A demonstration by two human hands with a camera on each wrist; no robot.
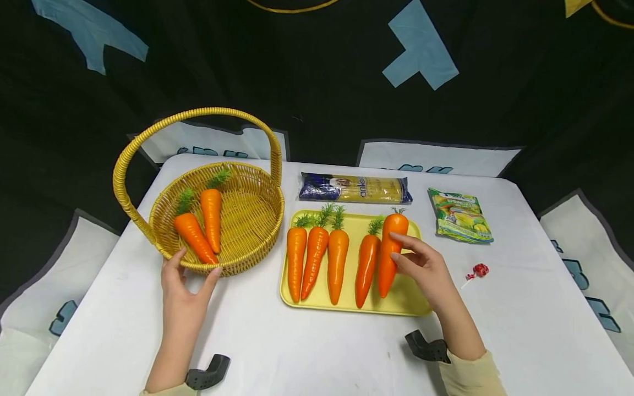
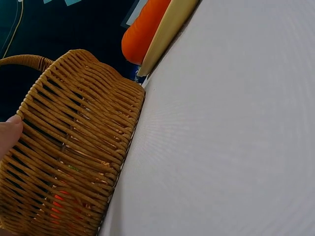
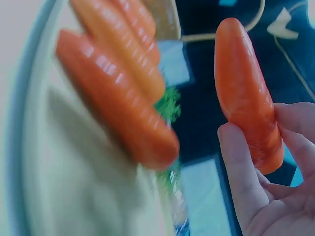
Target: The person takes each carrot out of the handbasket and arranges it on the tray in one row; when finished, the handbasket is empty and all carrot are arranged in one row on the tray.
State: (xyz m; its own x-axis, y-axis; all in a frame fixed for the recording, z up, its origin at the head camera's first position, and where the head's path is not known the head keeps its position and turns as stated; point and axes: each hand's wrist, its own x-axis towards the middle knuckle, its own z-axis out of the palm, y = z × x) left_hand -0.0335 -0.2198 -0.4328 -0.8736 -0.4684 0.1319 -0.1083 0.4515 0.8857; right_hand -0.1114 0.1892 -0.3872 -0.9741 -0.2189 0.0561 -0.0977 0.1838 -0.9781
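Right of centre: carrot [image 1: 386,261], pinched by my right hand [image 1: 423,270], best raised clear; left: basket [image 1: 247,212], rim held by my left hand [image 1: 185,302].

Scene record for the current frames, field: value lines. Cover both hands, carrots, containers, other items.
left hand grip: on the near rim of the round yellow-brown wicker basket, arched handle up
right hand grip: pinches one tapered orange carrot, raised off the tray
in basket: two orange carrots with green tops
on rectangular yellow plastic tray: four orange carrots with leafy tops
behind tray: long blue-and-yellow plastic packet
right of tray: green-and-yellow packet; red lollipop
surface: white-covered table
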